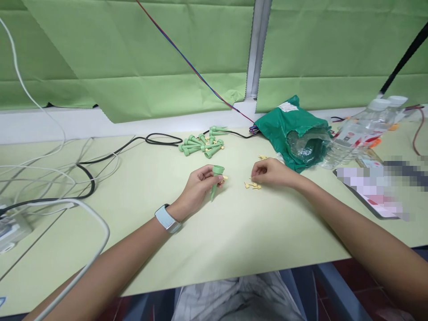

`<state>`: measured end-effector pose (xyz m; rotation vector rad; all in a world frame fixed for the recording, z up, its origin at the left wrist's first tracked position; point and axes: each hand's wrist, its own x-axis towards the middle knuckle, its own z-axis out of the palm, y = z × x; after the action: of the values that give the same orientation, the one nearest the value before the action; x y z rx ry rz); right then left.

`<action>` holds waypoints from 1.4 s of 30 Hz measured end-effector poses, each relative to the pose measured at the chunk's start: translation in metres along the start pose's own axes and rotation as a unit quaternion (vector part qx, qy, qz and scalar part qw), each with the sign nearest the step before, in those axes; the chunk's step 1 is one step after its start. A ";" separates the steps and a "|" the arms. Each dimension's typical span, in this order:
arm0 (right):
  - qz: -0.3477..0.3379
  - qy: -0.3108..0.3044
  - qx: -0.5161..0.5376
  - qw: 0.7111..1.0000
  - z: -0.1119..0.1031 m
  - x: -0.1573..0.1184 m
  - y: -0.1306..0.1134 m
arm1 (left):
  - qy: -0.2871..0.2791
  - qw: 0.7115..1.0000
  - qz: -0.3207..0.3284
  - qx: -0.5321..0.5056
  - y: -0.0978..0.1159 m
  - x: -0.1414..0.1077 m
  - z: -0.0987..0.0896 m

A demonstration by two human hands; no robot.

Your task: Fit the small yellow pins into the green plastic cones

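1. Left hand [197,189]: fingers curled, thumb and fingertips pinching a green plastic cone-headed spike [216,179]. A pale-blue smartwatch [166,218] sits on this wrist.
2. Spike position: held just above the pale green tabletop [234,236], near mid-table. Long axis close to upright, slightly tilted; wide cup end points up and away from me, narrow tip points down toward the table edge nearest me.
3. A small cream-yellow plastic stub [225,177] shows at the left fingertips, beside the spike's upper part. Cannot tell whether it touches the spike.
4. Right hand [272,173]: fingers curled inward, thumb and forefinger close together. Cannot tell whether they pinch anything.
5. Nearest the right hand: a loose group of small cream-yellow plastic stubs [252,185] lies on the table just below the fingertips; a further small cream-yellow piece [262,157] lies just above them.
6. Beyond the hands: a heap of green plastic spikes [200,145] lies on its sides, points in mixed directions, beside a black cable [163,140].
7. To the right: a crumpled green plastic bag [284,125], clear plastic bottles [354,138] lying behind it, and a dark-edged phone or tablet [368,196], its screen blurred out.
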<state>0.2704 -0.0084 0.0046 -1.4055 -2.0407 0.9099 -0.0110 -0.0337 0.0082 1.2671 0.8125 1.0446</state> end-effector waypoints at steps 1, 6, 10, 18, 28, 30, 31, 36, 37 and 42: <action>0.000 -0.014 0.001 1.000 0.000 -0.001 0.000 | -0.001 1.000 0.001 -0.001 0.000 0.000 0.000; -0.015 -0.037 -0.003 0.999 0.001 -0.002 -0.002 | -0.007 1.000 0.000 -0.005 -0.001 0.000 -0.001; -0.012 -0.042 0.002 0.999 0.001 -0.001 0.000 | -0.007 1.000 -0.002 -0.010 0.000 0.000 0.001; -0.055 0.065 0.015 0.996 0.011 -0.006 -0.014 | -0.016 0.999 -0.022 0.018 -0.002 -0.001 -0.001; -0.065 0.032 0.327 0.942 0.077 -0.033 -0.066 | -0.049 0.998 -0.003 0.030 -0.007 -0.002 0.004; -0.061 0.049 0.339 0.937 0.080 -0.032 -0.065 | -0.055 0.998 0.002 0.025 -0.005 -0.003 0.004; -0.060 0.061 0.337 0.937 0.079 -0.032 -0.063 | -0.062 0.998 0.002 0.025 -0.005 -0.004 0.004; -0.040 0.096 0.358 0.928 0.071 -0.027 -0.060 | -0.094 0.995 -0.001 0.031 -0.004 -0.004 0.002; -0.037 0.095 0.367 0.925 0.070 -0.027 -0.060 | -0.095 0.995 -0.001 0.033 -0.005 -0.004 0.001; -0.011 0.059 0.418 0.907 0.067 -0.024 -0.061 | -0.077 0.995 0.013 0.067 -0.006 -0.004 0.001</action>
<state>0.1937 -0.0622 0.0065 -0.9131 -1.2890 1.4146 -0.0104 -0.0376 0.0017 1.4577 0.7589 0.9119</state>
